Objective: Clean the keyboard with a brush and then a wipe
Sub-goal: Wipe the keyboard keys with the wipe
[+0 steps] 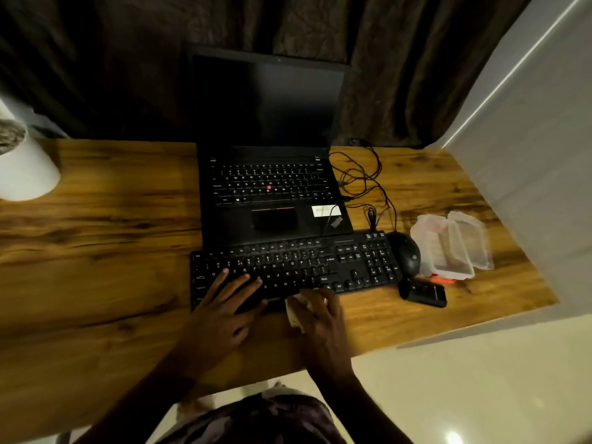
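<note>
Bare left hand [221,318], bare right hand [320,325], bare forearms [150,379], dark mottled garment [266,418]

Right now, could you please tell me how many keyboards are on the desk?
2. The external keyboard lies at the desk's near edge, left hand resting on it, right hand holding a wipe at its front edge; the laptop keyboard is directly behind it. None seems hidden.

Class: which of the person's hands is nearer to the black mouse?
Right. The right hand, holding the wipe, is at the front edge of the keyboard, left of the mouse; the left hand rests on the keyboard farther left.
</note>
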Action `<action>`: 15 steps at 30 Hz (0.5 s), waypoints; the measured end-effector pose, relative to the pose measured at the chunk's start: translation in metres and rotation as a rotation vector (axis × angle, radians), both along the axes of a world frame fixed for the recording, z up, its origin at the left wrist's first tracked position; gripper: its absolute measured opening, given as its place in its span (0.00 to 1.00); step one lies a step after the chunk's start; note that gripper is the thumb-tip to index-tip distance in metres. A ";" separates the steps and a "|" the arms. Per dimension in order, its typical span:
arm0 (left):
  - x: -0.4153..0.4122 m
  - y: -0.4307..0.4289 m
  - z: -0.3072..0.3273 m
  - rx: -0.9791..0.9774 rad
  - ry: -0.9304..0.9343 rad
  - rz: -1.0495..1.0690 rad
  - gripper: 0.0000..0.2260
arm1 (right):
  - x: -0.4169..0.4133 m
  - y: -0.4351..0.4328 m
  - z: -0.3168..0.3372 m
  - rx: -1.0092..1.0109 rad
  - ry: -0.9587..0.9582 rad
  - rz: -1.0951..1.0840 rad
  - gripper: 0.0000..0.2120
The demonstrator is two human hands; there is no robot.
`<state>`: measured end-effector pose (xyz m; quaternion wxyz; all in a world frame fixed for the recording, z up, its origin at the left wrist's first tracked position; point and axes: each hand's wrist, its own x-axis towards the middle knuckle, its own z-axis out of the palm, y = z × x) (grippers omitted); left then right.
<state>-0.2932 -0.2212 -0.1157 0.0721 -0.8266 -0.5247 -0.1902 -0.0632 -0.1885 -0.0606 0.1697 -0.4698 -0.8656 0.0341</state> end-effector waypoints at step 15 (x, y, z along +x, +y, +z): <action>0.045 0.014 0.018 -0.095 -0.108 0.279 0.26 | 0.053 0.035 -0.007 -0.043 0.080 -0.051 0.21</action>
